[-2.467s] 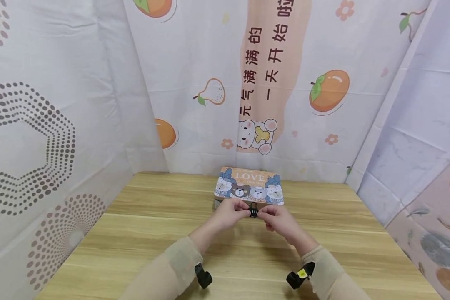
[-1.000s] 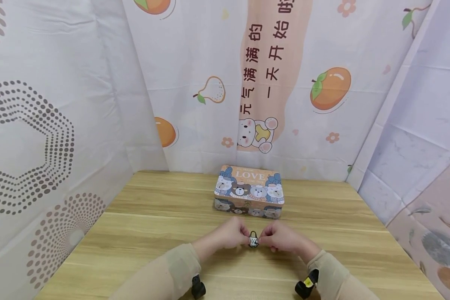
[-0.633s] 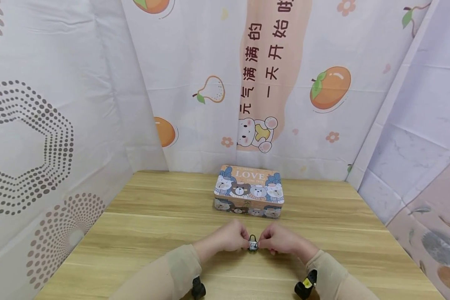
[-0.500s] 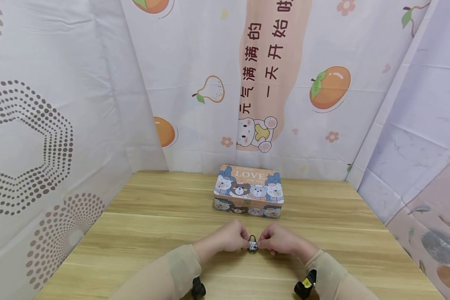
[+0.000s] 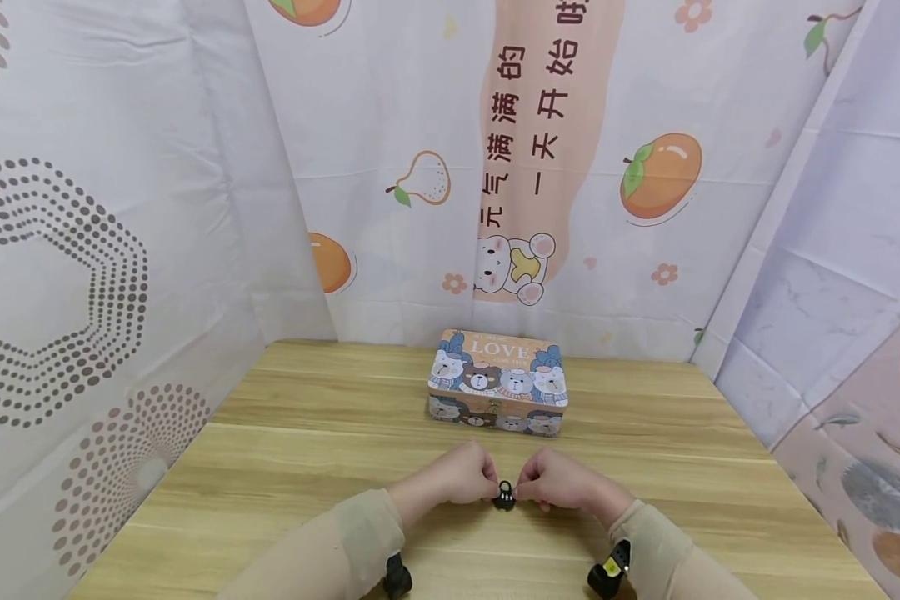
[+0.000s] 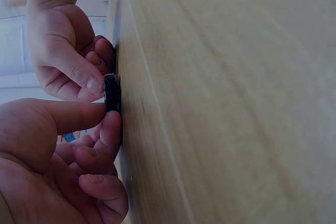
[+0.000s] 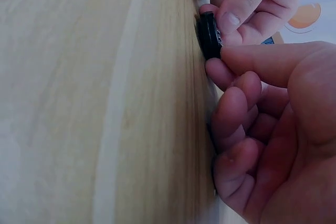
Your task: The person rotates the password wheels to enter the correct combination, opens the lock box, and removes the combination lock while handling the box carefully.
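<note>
A small black combination padlock (image 5: 504, 500) with a row of number dials lies low over the wooden table, between both hands in the head view. Its shackle points away from me, toward the box. My left hand (image 5: 467, 475) pinches its left side with thumb and fingertip. On the right side, my right hand (image 5: 558, 478) pinches it the same way. In the left wrist view the padlock (image 6: 111, 94) appears edge-on, close against the tabletop. The right wrist view also shows the dark padlock (image 7: 209, 35) caught between the fingertips of the two hands.
Beyond the hands stands a closed rectangular tin box (image 5: 498, 383) printed with bears and the word LOVE, a small metal clasp at its front. The wooden table (image 5: 330, 417) meets a printed curtain (image 5: 390, 275) at the back, with further curtains on both sides.
Both hands have brought the padlock from the front of the tin box back toward me, lower over the table. Its face has tilted, going from bright glare to dark with the dials showing.
</note>
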Motion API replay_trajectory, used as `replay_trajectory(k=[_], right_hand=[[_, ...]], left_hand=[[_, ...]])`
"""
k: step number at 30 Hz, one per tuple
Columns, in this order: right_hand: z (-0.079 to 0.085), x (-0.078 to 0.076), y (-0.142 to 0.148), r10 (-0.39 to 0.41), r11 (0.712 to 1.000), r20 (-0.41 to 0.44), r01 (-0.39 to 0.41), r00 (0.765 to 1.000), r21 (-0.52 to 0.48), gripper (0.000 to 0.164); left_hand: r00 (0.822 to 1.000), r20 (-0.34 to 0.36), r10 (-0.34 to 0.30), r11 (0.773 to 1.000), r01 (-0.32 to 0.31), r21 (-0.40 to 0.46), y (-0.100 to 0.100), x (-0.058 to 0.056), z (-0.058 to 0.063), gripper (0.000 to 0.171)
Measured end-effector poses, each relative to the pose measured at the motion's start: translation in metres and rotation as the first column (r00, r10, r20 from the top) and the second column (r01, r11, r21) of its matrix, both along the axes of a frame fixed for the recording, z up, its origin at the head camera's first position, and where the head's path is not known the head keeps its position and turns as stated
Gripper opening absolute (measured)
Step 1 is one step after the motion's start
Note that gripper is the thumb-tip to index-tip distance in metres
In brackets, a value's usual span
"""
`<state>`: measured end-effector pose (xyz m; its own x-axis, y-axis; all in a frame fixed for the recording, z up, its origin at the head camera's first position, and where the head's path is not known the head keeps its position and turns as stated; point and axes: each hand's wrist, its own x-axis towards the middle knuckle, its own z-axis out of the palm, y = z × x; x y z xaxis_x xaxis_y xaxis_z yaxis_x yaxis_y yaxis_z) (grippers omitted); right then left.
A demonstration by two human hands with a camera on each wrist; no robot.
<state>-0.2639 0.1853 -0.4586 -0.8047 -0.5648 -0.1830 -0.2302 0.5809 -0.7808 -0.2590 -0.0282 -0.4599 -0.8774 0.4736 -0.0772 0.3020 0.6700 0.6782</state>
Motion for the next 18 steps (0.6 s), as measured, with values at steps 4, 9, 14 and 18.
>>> replay_trajectory(k=[4, 9, 14, 18], right_hand=[[0.0005, 0.0006, 0.0, 0.004, 1.0, -0.017, -0.004, 1.0, 0.008, 0.019], [0.0018, 0.0016, 0.0001, 0.007, 1.0, -0.03, -0.007, 1.0, 0.01, 0.02], [0.001, 0.002, 0.0004, 0.006, 1.0, -0.039, -0.006, 0.999, 0.011, 0.022], [0.0001, 0.0021, 0.0014, 0.002, 1.0, -0.043, -0.002, 0.999, 0.01, 0.021]], left_hand=[[1.0, -0.005, 0.0, 1.0, 0.0, -0.004, 0.0006, -0.0002, 0.0005, 0.019], [1.0, -0.002, 0.0, 1.0, 0.0, -0.004, 0.0008, 0.0008, 0.0006, 0.02], [1.0, -0.001, -0.002, 1.0, 0.002, -0.005, 0.0006, 0.0017, -0.0001, 0.02], [1.0, 0.003, 0.013, 1.0, -0.013, -0.015, -0.0012, 0.0022, 0.0003, 0.02]])
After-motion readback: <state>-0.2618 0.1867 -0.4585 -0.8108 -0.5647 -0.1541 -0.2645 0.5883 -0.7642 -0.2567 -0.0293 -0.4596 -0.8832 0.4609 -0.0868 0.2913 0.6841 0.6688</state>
